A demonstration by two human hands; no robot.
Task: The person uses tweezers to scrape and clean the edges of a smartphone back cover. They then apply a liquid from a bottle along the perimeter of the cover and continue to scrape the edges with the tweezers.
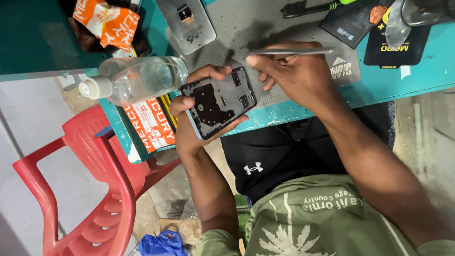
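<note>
1. Grey and perforated, the work mat [263, 14] covers the teal bench [439, 62], and we place everything else by it.
2. At the mat's near edge our left hand [189, 127] wraps around an opened phone frame [218, 101], thumb on one long side and fingers curled over the other; the frame's dark inner face points up at us.
3. Just beside the frame, over the mat's near right part, our right hand [297, 76] pinches metal tweezers [290, 52] between thumb and fingertips, the other fingers loosely folded.
4. Left of the mat a clear plastic bottle [138, 78] with a white cap lies on its side.
5. Under that bottle sits a flat orange package with white lettering [148, 124], and a crumpled orange wrapper [108, 20] lies at the mat's far left.
6. On the mat's far edge rests a silver phone back cover [187, 19].
7. Right of the mat lies a black rectangular pack with yellow print [395, 51].
8. A white printed label [343, 69] marks the mat's right corner.
9. Below and left of the bench stands a red plastic chair [87, 200].
</note>
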